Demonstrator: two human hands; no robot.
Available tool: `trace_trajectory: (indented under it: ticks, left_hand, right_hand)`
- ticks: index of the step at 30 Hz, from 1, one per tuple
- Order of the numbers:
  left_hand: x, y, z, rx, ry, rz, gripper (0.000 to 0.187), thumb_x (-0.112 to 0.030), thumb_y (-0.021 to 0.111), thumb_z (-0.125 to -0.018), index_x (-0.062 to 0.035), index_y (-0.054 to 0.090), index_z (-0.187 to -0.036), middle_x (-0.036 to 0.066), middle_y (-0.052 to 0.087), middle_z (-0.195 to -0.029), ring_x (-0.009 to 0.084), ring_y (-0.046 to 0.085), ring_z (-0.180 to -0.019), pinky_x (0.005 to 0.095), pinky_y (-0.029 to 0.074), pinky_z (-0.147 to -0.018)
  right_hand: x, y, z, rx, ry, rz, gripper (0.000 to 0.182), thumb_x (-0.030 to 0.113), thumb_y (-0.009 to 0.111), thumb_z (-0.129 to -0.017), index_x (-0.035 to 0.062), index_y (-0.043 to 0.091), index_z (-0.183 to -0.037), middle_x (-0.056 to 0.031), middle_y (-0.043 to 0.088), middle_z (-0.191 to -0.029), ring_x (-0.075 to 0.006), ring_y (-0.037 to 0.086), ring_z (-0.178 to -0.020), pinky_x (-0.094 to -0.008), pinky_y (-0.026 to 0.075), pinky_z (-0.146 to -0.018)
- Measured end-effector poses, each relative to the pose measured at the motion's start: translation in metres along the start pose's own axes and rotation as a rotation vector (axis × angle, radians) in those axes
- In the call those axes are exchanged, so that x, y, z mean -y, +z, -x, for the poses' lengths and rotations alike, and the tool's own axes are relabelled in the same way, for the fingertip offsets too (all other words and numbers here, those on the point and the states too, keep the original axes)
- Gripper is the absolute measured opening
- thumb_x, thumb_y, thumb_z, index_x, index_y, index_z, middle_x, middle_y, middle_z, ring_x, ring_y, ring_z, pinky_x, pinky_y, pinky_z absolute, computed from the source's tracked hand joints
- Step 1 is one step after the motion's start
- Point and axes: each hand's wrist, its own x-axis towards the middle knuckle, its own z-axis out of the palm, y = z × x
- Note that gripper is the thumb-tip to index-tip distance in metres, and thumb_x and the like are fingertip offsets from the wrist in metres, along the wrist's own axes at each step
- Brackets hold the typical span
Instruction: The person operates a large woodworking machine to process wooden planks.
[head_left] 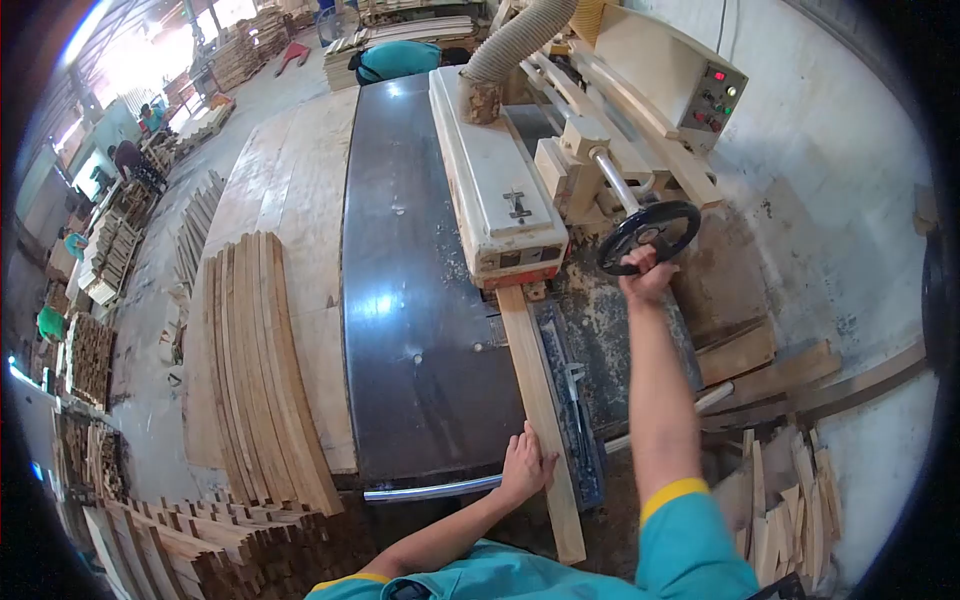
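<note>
A long wooden board (543,400) lies on the dark machine table, its far end under the white machine housing (490,190). My left hand (525,467) grips the board's left edge near its close end, with the thumb over the top. Up at the right, my right hand (648,275) is closed on the rim of a black handwheel (685,214), which sits on a metal shaft. Beside the board, to its right, a metal caliper (574,374) rests along the dark guide rail (585,450).
Several long strips of wood (262,370) lie on a wooden side table (275,180) to the left. A control panel (715,100) with lit indicators stands at the back right. Offcuts (790,500) fill the lower right. Other people (130,160) are far off at left.
</note>
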Motion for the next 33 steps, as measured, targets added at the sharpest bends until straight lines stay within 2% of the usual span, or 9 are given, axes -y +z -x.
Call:
trace_trajectory:
  ticks: [3, 7, 12, 19, 21, 23, 26, 28, 33]
  left_hand:
    - [0.000, 0.000, 0.000, 0.014, -0.008, -0.001, 0.085, -0.030, 0.069, -0.091, 0.0265, 0.029, -0.141, 0.030, 0.059, -0.112, 0.0392, 0.055, -0.095, 0.0441, 0.044, -0.090]
    - [0.001, 0.001, 0.002, 0.003, -0.025, 0.027, 0.084, -0.029, 0.069, -0.092, 0.0253, 0.029, -0.142, 0.028, 0.058, -0.108, 0.0391, 0.054, -0.096, 0.0451, 0.045, -0.089]
    - [0.003, 0.003, 0.003, 0.034, -0.038, 0.051, 0.084, -0.027, 0.067, -0.095, 0.0243, 0.023, -0.145, 0.029, 0.056, -0.112, 0.0398, 0.051, -0.096, 0.0483, 0.044, -0.090]
    - [-0.002, -0.004, -0.002, 0.031, -0.010, 0.018, 0.084, -0.027, 0.069, -0.092, 0.0269, 0.027, -0.141, 0.028, 0.058, -0.107, 0.0390, 0.054, -0.094, 0.0447, 0.044, -0.089]
    - [0.001, 0.000, 0.001, 0.016, -0.011, 0.026, 0.084, -0.027, 0.069, -0.092, 0.0267, 0.028, -0.141, 0.028, 0.058, -0.107, 0.0390, 0.054, -0.094, 0.0448, 0.044, -0.089]
    - [0.000, 0.003, -0.004, -0.015, -0.010, 0.041, 0.083, -0.027, 0.069, -0.091, 0.0266, 0.029, -0.141, 0.028, 0.058, -0.107, 0.0391, 0.054, -0.094, 0.0448, 0.044, -0.088]
    - [0.003, 0.001, 0.002, -0.006, 0.023, 0.026, 0.083, -0.027, 0.070, -0.091, 0.0264, 0.030, -0.141, 0.028, 0.058, -0.107, 0.0391, 0.054, -0.094, 0.0450, 0.044, -0.088]
    - [0.003, 0.003, 0.000, 0.030, -0.018, 0.042, 0.084, -0.027, 0.070, -0.094, 0.0248, 0.026, -0.143, 0.029, 0.055, -0.113, 0.0407, 0.052, -0.098, 0.0483, 0.045, -0.091]
    - [0.004, 0.004, 0.001, 0.043, -0.029, 0.052, 0.084, -0.027, 0.070, -0.094, 0.0248, 0.026, -0.144, 0.029, 0.056, -0.113, 0.0410, 0.052, -0.099, 0.0476, 0.044, -0.092]
  right_hand:
    - [-0.003, -0.016, 0.016, 0.025, 0.124, -0.268, 0.035, 0.039, 0.046, -0.106, 0.0079, 0.061, -0.104, -0.0005, 0.062, -0.074, -0.0110, 0.059, -0.064, -0.0299, 0.054, -0.065]
    - [0.078, 0.134, 0.011, -0.453, -0.326, 0.654, 0.044, 0.043, 0.049, -0.104, 0.0035, 0.067, -0.107, -0.0078, 0.068, -0.077, -0.0222, 0.066, -0.072, -0.0352, 0.051, -0.065]
    - [0.108, 0.203, 0.003, 0.492, -0.473, 2.052, 0.054, 0.046, 0.053, -0.102, 0.0012, 0.068, -0.075, -0.0174, 0.068, -0.082, -0.0339, 0.066, -0.073, -0.0420, 0.050, -0.066]
    - [0.100, 0.116, -0.026, 0.222, -0.499, 1.810, 0.050, 0.044, 0.051, -0.103, 0.0053, 0.068, -0.075, -0.0139, 0.063, -0.072, -0.0345, 0.063, -0.063, -0.0463, 0.047, -0.058]
    - [0.076, 0.039, -0.029, 0.092, 0.023, 0.318, 0.037, 0.042, 0.052, -0.102, 0.0153, 0.065, -0.080, -0.0065, 0.062, -0.071, -0.0314, 0.064, -0.061, -0.0470, 0.047, -0.054]
    - [-0.010, 0.023, 0.005, -0.174, 0.019, -0.242, 0.025, 0.040, 0.051, -0.103, 0.0218, 0.060, -0.089, -0.0023, 0.059, -0.073, -0.0264, 0.063, -0.060, -0.0419, 0.049, -0.052]
    - [-0.039, -0.002, 0.016, -0.154, 0.007, -0.363, 0.025, 0.039, 0.047, -0.106, 0.0196, 0.060, -0.096, -0.0037, 0.059, -0.078, -0.0231, 0.060, -0.065, -0.0400, 0.052, -0.058]
    - [-0.011, 0.006, 0.002, -0.704, 0.053, -0.083, 0.023, 0.038, 0.044, -0.107, 0.0199, 0.058, -0.103, -0.0030, 0.058, -0.082, -0.0211, 0.058, -0.070, -0.0405, 0.053, -0.065]
    - [0.071, 0.129, 0.007, -0.472, -0.287, 0.416, 0.024, 0.025, 0.049, -0.105, 0.0111, 0.068, -0.100, -0.0033, 0.069, -0.091, -0.0175, 0.065, -0.076, -0.0338, 0.053, -0.068]
